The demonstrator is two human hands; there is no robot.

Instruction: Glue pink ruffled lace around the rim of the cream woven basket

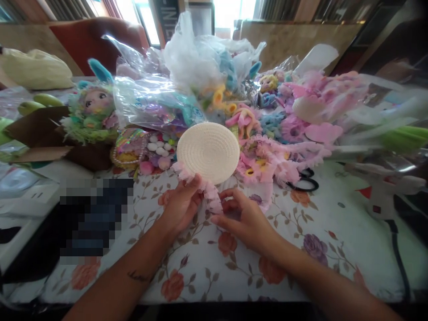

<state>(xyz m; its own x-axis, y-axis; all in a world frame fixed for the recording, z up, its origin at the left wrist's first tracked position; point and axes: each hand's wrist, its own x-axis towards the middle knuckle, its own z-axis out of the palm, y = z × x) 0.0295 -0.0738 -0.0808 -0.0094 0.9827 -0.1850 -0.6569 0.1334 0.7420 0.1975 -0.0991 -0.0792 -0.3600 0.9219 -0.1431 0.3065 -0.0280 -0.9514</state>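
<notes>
A round, cream woven disc (209, 151) is held up by its lower edge in my left hand (183, 203). The left thumb presses on the rim, over a ruffled pink lace trim (214, 200) that runs along the disc's lower left edge. My right hand (245, 216) pinches the hanging part of this trim between thumb and fingers, just below the disc. More pink ruffled trim (301, 154) lies to the right, and a strip of it loops down behind my right hand. Whether the trim is fixed to the disc I cannot tell.
Behind the disc are piled plastic bags (147, 100), a doll (95, 104), pom-poms (160, 147) and pink flowers (249, 171). Black-handled scissors (307, 180) lie at the right, near a white glue gun (384, 191) with a cord. A cardboard box (40, 133) stands left on the flowered tablecloth (200, 272).
</notes>
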